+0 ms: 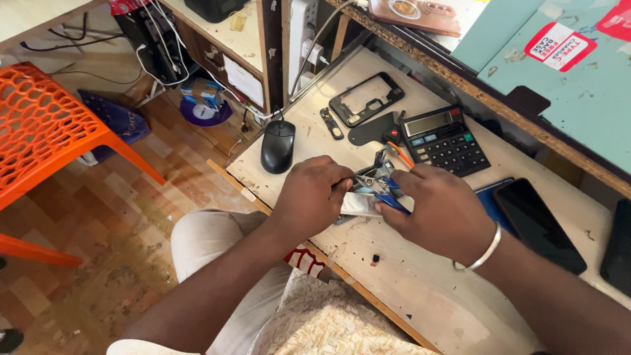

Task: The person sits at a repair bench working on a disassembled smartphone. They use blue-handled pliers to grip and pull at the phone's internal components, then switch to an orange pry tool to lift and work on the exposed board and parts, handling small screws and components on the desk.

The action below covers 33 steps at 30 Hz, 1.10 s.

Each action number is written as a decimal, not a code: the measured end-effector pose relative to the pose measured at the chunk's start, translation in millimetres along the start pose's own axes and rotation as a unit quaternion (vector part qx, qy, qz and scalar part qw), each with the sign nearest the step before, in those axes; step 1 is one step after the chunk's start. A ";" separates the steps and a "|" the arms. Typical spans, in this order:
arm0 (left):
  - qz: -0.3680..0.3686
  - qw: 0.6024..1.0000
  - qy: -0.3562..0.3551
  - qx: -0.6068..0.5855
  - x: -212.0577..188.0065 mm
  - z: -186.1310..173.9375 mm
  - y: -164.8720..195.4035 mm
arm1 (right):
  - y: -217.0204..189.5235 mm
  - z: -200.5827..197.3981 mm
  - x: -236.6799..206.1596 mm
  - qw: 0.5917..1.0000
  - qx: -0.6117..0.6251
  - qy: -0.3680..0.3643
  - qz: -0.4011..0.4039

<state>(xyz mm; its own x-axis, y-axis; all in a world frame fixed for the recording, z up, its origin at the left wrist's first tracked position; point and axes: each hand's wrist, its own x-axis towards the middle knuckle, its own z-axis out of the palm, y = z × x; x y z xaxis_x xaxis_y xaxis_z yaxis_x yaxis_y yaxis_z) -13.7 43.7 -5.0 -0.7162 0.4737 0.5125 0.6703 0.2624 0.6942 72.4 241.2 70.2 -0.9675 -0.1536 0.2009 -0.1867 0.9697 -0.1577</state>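
Note:
My left hand [314,194] and my right hand [439,212] meet over the front of a worn wooden worktable [420,289]. Between them I hold a small phone part [360,204], pale and flat, with my left fingers closed on its left end. My right hand grips blue-handled pliers [384,190] whose metal jaws sit on the part. A silver bangle [483,253] circles my right wrist. Most of the part is hidden by my fingers.
A black mouse [278,146], a black phone frame [365,100], a calculator [444,140], an orange-handled tool [398,152] and a dark phone [539,225] lie on the table. An orange plastic chair [46,128] stands at left on the floor.

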 end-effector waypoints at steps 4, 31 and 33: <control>0.012 1.000 -0.001 0.004 0.3 0.7 0.0 | -0.6 1.9 -1.6 1.000 -0.001 0.004 -0.006; -0.014 1.000 -0.021 -0.012 5.4 5.9 3.1 | 62.3 -0.6 23.3 0.973 -0.034 0.012 -0.227; -0.009 1.000 -0.019 -0.008 5.1 6.1 2.0 | 66.3 1.6 24.7 0.965 -0.036 0.034 -0.257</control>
<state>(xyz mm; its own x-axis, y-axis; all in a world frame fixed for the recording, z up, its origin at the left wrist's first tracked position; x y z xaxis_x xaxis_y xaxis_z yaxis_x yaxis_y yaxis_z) -14.8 51.8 -4.1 -0.7207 0.5001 0.4801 0.6531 0.2578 0.7120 35.9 301.3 63.1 -0.7357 -0.6081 0.2984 -0.6253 0.7790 0.0461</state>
